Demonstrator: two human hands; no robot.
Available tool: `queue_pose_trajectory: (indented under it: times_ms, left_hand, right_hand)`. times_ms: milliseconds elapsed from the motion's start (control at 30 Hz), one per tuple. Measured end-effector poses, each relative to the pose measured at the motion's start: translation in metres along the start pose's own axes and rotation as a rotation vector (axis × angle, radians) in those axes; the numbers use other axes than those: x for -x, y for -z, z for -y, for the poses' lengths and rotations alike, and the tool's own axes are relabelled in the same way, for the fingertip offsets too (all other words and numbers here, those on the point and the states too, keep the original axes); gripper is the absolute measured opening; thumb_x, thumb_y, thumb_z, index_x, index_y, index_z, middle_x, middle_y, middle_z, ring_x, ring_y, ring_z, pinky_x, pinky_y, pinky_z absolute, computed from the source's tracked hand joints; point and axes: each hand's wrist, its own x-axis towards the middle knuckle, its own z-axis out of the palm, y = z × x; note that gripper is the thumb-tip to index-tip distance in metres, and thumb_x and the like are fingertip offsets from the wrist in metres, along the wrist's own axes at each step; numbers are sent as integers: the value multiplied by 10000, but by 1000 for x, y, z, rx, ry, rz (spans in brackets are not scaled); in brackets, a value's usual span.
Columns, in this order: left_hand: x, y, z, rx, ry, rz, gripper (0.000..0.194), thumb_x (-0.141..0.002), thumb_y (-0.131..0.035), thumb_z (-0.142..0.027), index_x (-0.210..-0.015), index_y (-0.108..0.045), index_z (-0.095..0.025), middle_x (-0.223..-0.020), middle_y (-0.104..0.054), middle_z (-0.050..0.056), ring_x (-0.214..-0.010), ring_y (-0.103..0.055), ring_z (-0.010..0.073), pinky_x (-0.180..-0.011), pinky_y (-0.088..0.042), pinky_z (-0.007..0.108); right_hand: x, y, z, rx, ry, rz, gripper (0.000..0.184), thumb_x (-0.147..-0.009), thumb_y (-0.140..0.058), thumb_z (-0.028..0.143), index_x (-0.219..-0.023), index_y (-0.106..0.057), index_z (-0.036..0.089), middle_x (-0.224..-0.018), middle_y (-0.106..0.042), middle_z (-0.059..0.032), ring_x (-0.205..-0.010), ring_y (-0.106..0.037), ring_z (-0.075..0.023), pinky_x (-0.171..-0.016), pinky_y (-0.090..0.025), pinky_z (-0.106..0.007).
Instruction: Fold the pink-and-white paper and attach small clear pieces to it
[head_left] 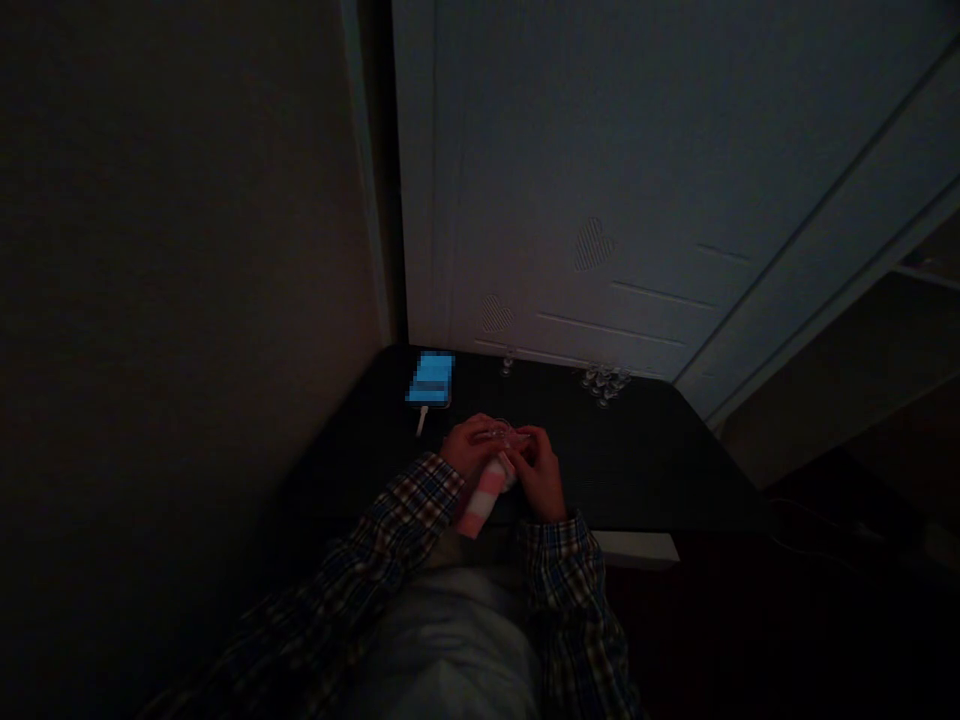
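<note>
In the dim light both hands meet above the near half of a dark table, with a pink-and-white striped sock hanging down between them. My left hand is closed at the sock's upper end, fingers bent toward the right. From the other side my right hand pinches the same end. A small clear, shiny piece shows between the fingertips; its exact shape is too dark to make out. The sock's lower end dangles free toward my lap.
A lit phone with a white cable lies at the back left. Small clear pieces are heaped at the back right, with others near the middle. A white box sits below the front edge. A white panel rises behind.
</note>
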Motion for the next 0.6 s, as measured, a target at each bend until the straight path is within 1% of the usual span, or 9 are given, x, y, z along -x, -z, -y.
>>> queue_pose_trajectory:
  times_ms: [67, 167, 267, 400, 600]
  left_hand:
    - [-1, 2, 0, -37, -6, -6, 182, -601, -658, -246, -771, -668, -181, -853, -590, 39, -866, -559, 180, -824, -438, 337]
    - [-2, 3, -2, -66, 9, -4, 185, -587, -662, -232, -763, -669, -175, -838, -596, 42, -847, -557, 179, -803, -441, 332]
    - [-1, 2, -4, -30, 41, 21, 192, -584, -659, -224, -768, -655, -171, -805, -600, 29, -804, -567, 170, -775, -451, 328]
    - [0, -1, -1, 76, 62, 8, 191, -589, -662, -240, -761, -629, -163, -783, -609, 21, -783, -575, 165, -771, -451, 330]
    - [-1, 0, 4, 187, 97, -19, 233, -625, -650, -304, -800, -617, -153, -818, -614, 36, -787, -572, 165, -763, -452, 333]
  right_hand:
    - [0, -1, 1, -17, 10, -9, 296, -730, -567, 324, -992, -502, 202, -818, -601, -14, -681, -559, -132, -604, -451, -239]
    - [-1, -2, 2, -1, 26, -5, 292, -729, -569, 331, -983, -517, 196, -861, -605, -26, -708, -559, -135, -635, -457, -251]
    - [-2, -2, 2, 30, 37, 36, 287, -745, -552, 337, -999, -538, 204, -871, -612, -26, -719, -560, -141, -651, -455, -259]
    - [-2, -3, 1, 11, 58, 108, 222, -778, -506, 325, -967, -561, 222, -889, -613, -12, -752, -571, -145, -684, -452, -259]
    - [-1, 0, 6, -33, 59, 53, 175, -802, -457, 286, -916, -563, 206, -904, -607, -22, -781, -564, -153, -682, -444, -257]
